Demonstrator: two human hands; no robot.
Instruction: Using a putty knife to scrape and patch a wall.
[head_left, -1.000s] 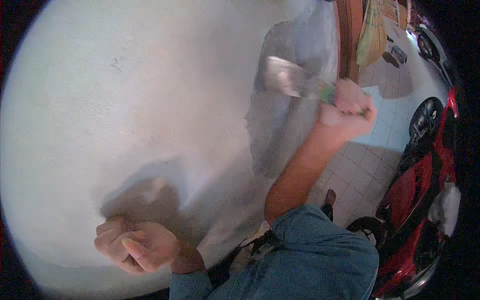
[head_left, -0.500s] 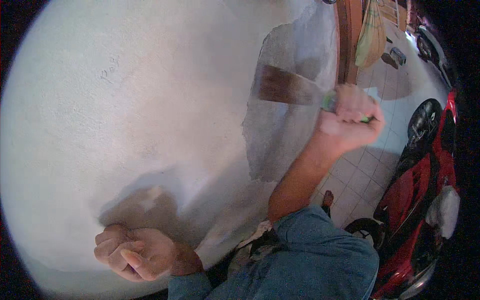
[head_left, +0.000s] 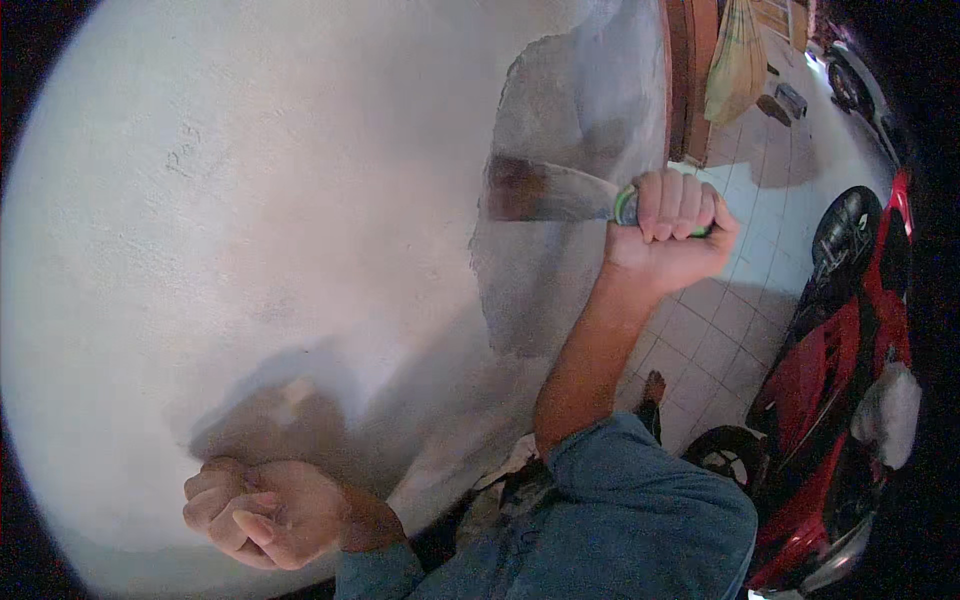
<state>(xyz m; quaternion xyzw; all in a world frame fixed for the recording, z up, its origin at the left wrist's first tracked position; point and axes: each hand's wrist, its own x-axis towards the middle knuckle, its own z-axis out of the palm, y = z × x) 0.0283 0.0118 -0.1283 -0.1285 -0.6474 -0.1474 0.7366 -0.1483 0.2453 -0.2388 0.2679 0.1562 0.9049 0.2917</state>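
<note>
While the left hand [head_left: 265, 515] hangs curled close to a pale wall [head_left: 330, 200], a person in a blue-grey sleeve [head_left: 640, 480] grips a broad-bladed scraper [head_left: 570, 195] in the right hand [head_left: 680, 220]. The fingers of that hand wrap fully over the green-ringed handle [head_left: 627, 205], thumb toward its far end, and the blade [head_left: 525, 192] comes out on the little-finger side, pointing left across a darker grey patch [head_left: 530, 290]. Such a fist-like hold probably favours firmness over fine control, and with the palm side turned to the viewer it likely lets the blade lie nearly flat to the wall. The blade's end reaches the patch's ragged left border; whether the metal presses the surface or sits just off it cannot be told. The left hand is loosely closed, with nothing visible in it, though the inside of the curl is hidden. Its shadow [head_left: 285, 405] falls just above, suggesting the hand is near the wall, perhaps for balance; contact cannot be confirmed. Beyond the right hand, a brown frame [head_left: 690, 90] borders the wall beside a yellowish bag [head_left: 738, 70]. At right, a red motorcycle [head_left: 820, 370] stands on the tiled floor [head_left: 690, 335], seemingly leaving room for the right arm.
</note>
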